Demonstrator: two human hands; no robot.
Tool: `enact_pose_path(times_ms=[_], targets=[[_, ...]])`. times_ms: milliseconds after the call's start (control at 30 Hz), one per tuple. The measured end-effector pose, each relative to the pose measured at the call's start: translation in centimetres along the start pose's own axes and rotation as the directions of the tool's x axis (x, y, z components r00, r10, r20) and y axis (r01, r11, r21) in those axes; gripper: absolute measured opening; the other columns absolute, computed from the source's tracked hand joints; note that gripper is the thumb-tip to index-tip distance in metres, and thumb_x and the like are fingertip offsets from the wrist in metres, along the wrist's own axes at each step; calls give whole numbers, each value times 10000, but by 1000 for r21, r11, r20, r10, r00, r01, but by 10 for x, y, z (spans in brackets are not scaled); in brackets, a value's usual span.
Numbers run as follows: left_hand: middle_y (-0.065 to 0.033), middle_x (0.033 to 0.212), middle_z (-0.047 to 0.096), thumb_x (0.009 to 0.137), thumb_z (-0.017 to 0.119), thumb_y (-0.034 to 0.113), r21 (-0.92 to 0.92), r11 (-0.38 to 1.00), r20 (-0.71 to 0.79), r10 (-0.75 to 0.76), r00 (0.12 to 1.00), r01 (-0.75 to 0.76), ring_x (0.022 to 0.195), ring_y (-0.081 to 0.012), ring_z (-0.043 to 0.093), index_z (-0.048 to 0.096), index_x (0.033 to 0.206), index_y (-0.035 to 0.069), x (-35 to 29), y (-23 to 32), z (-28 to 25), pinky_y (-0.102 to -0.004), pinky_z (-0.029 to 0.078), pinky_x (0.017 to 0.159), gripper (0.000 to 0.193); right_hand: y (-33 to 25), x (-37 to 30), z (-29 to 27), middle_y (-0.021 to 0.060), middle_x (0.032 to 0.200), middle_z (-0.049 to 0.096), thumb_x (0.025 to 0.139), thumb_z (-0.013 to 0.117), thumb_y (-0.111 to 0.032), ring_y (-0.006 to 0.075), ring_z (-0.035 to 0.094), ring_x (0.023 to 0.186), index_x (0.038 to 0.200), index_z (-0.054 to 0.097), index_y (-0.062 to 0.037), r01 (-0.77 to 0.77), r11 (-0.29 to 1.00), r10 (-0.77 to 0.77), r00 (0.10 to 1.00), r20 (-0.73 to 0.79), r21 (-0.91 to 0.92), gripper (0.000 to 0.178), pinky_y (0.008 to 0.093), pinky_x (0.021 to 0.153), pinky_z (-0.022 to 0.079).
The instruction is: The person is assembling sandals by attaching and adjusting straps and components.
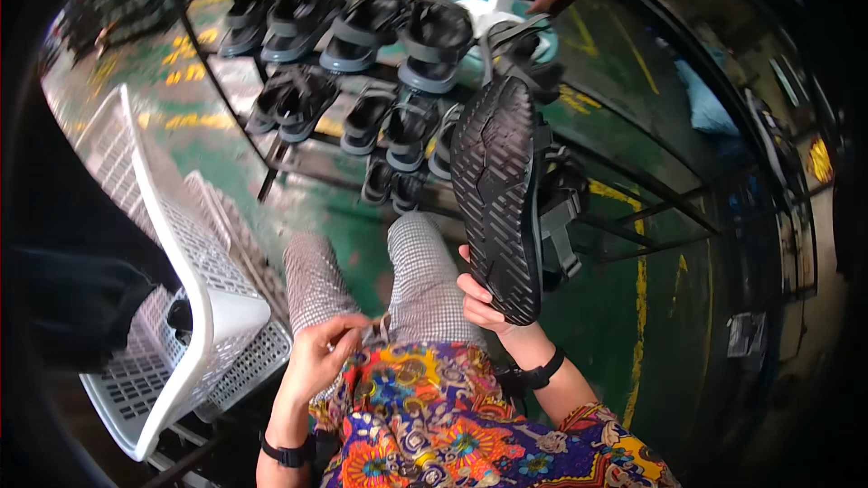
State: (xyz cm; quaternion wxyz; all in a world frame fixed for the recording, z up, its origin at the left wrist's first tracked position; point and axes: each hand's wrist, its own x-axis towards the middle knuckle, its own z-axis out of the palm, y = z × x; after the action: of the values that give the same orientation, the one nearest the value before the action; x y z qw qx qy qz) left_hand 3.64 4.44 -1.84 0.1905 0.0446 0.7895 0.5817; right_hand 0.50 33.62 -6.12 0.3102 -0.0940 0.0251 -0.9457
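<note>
So, nearest to us, our flowered top (425, 425) lies below our checked trousers (425, 271). Our left hand (321, 352) hovers over the lap, fingers loosely curled; we cannot tell whether they pinch anything. Our right hand (485, 307) has its fingers closed around the lower end of a black sandal (495, 199), which we hold up ahead of us, its grooved sole facing us and a grey strap at its right side. To our left is a white perforated basket (237, 312). Beyond our knees, a dark metal rack (268, 183) carries tiers of dark sandals (438, 41). Farther off, a co-worker's hands (544, 2) are near a teal basin (545, 41).
</note>
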Motion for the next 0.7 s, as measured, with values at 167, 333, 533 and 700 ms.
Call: enact_pose_path(times_ms=[167, 333, 533, 700], targets=[[-28, 689, 596, 911, 533, 56, -93, 995, 43, -18, 999, 22, 652, -84, 555, 644, 1025, -10, -7, 0, -5, -230, 470, 611, 171, -55, -26, 14, 86, 737, 478, 900, 524, -337, 174, 463, 470, 1387, 332, -98, 293, 859, -370, 922, -113, -420, 575, 285, 464, 361], [-49, 696, 629, 887, 550, 37, -7, 1000, 20, 5, 1000, -5, 648, -86, 594, 642, 1050, 12, -11, 10, -22, -236, 493, 628, 189, -153, -72, -18, 66, 1070, 570, 889, 542, -380, 207, 563, 859, 1297, 436, -184, 399, 421, -895, 328, -301, -815, 465, 373, 624, 431], [-47, 696, 632, 872, 549, 16, 47, 999, -138, -11, 990, 18, 641, -94, 592, 646, 1021, -1, -37, 36, -69, -239, 479, 606, 179, -251, -27, 20, 14, 1195, 532, 826, 581, -506, 233, 553, 963, 1190, 523, -208, -92, 250, -966, 38, -254, -964, 473, 417, 643, 433], [-45, 671, 611, 839, 569, -26, 266, 964, -330, 73, 941, 19, 616, -92, 575, 646, 1001, -11, -86, 33, -138, -239, 471, 588, 180, -297, 12, -12, 7, 1120, 550, 830, 607, -414, 198, 545, 823, 1122, 564, -171, -128, 301, -930, 181, -321, -945, 382, 370, 552, 413]])
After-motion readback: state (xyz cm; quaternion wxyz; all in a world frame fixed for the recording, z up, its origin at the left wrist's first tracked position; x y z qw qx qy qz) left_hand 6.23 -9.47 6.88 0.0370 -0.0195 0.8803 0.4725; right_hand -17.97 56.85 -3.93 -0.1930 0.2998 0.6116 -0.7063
